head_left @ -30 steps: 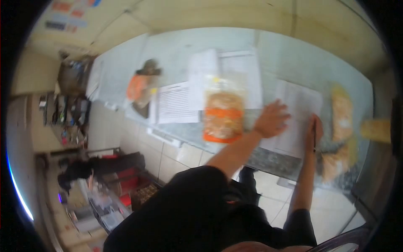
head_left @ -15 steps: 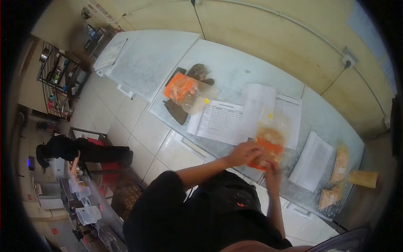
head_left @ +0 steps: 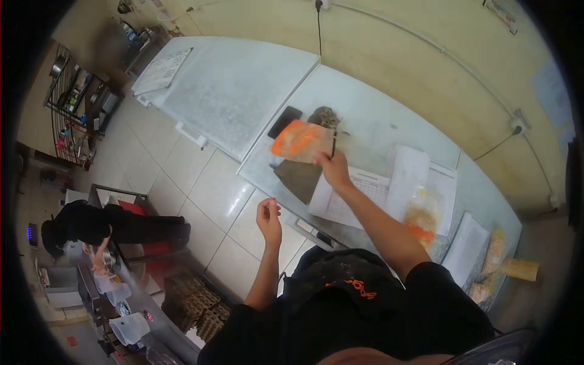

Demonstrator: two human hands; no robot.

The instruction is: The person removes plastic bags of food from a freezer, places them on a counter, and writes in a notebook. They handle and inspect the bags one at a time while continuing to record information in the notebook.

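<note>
My right hand [head_left: 333, 171] is closed around a thin dark pen-like object [head_left: 334, 143], which points up past the right edge of an orange-and-clear bag [head_left: 299, 140]. Over the floor in front of the worktop, my left hand [head_left: 269, 222] is raised with its fingers curled in and nothing visible in them. Below the orange bag lies a grey-brown cloth-like item [head_left: 299, 179]. Printed sheets [head_left: 353, 207] lie under and beside my right forearm. A second bag with orange and pale contents [head_left: 421, 225] rests on the papers to the right.
A black phone-like object [head_left: 285, 122] and a patterned bundle [head_left: 325, 117] sit behind the orange bag. Further right are more papers [head_left: 466, 246], pale bags [head_left: 494, 250] and a yellowish roll [head_left: 521, 269]. Another person in black [head_left: 91, 222] stands at a counter on the left.
Both hands have left the bag on the papers. My right hand has moved left to the other orange bag, with the thin dark object in it; my left hand is now off the worktop. The view has shifted.
</note>
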